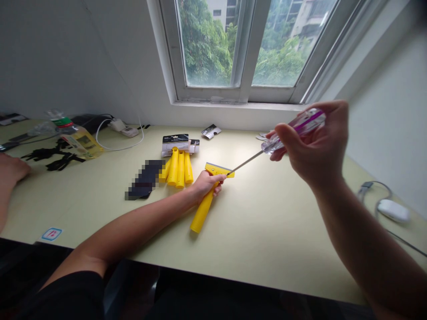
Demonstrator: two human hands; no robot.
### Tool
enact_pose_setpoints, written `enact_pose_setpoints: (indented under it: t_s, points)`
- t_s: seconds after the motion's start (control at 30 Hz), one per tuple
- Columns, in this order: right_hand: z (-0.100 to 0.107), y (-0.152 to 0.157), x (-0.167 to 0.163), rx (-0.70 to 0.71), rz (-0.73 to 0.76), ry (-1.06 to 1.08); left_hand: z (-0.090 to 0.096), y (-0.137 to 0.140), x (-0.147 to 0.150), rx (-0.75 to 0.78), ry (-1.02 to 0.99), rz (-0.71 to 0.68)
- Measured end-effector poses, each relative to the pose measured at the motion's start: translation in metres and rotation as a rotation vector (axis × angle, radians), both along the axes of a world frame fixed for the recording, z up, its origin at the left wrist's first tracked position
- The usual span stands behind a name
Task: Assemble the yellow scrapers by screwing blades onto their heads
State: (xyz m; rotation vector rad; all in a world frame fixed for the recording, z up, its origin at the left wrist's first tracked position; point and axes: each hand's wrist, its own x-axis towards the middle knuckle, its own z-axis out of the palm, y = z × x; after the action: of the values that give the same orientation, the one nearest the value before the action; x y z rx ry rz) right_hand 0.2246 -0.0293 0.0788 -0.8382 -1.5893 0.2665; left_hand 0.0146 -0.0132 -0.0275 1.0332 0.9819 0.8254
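My left hand (206, 184) is closed round the neck of a yellow scraper (203, 212), just below its wide head. A metal edge runs along the top of that head, and its handle slants down toward the table's front. In my right hand (313, 142) is a screwdriver (293, 129) with a clear and purple handle. Its thin shaft points down to the left, and the tip meets the scraper head at its right part, close to my left fingers. Whether a screw sits under the tip is too small to tell.
Several yellow scrapers or handles (180, 169) with black card packaging (175, 143) lie behind my left forearm, beside a pixelated dark object (147, 180). Left are a bottle of yellow liquid (80, 138) and another person's hand (13, 169). A white case (393, 210) and cables lie right.
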Motion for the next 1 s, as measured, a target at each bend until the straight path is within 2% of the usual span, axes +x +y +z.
enact_pose_setpoints:
  t_s: [0.13, 0.27, 0.4, 0.43, 0.53, 0.57, 0.7, 0.73, 0.83, 0.87, 0.97, 1.0]
  points:
    - [0.009, -0.012, 0.002, 0.003, -0.141, -0.243, -0.004, 0.002, 0.000, 0.015, -0.006, 0.028]
    - [0.023, -0.022, 0.010, 0.016, -0.133, -0.500, -0.008, 0.003, 0.001, 0.027, -0.028, 0.070]
    - [0.025, -0.020, 0.016, 0.119, -0.385, -0.579, -0.009, 0.005, 0.002, 0.022, -0.043, 0.113]
    - [0.024, -0.018, 0.018, 0.108, -0.375, -0.574, -0.009, 0.005, 0.002, 0.017, -0.046, 0.127]
    - [0.022, -0.013, 0.023, 0.009, -0.112, -0.622, -0.009, 0.006, 0.002, 0.020, -0.042, 0.163]
    - [0.022, -0.012, 0.025, -0.002, -0.074, -0.648, -0.008, 0.006, 0.003, 0.030, -0.037, 0.166]
    - [0.022, -0.009, 0.029, 0.068, -0.302, -0.630, -0.008, 0.005, 0.002, 0.072, -0.010, 0.151]
    - [0.022, -0.008, 0.029, 0.055, -0.290, -0.626, -0.008, 0.004, 0.002, 0.073, -0.007, 0.157]
    - [0.023, -0.006, 0.032, -0.024, -0.081, -0.664, -0.009, 0.004, 0.002, 0.075, 0.001, 0.173]
    - [0.023, -0.006, 0.032, -0.034, -0.091, -0.676, -0.010, 0.004, 0.002, 0.079, 0.003, 0.170]
    - [0.025, -0.006, 0.034, -0.053, -0.246, -0.660, -0.012, 0.005, 0.002, 0.097, 0.012, 0.164]
    - [0.025, -0.007, 0.035, -0.078, -0.231, -0.665, -0.013, 0.005, 0.002, 0.099, 0.012, 0.170]
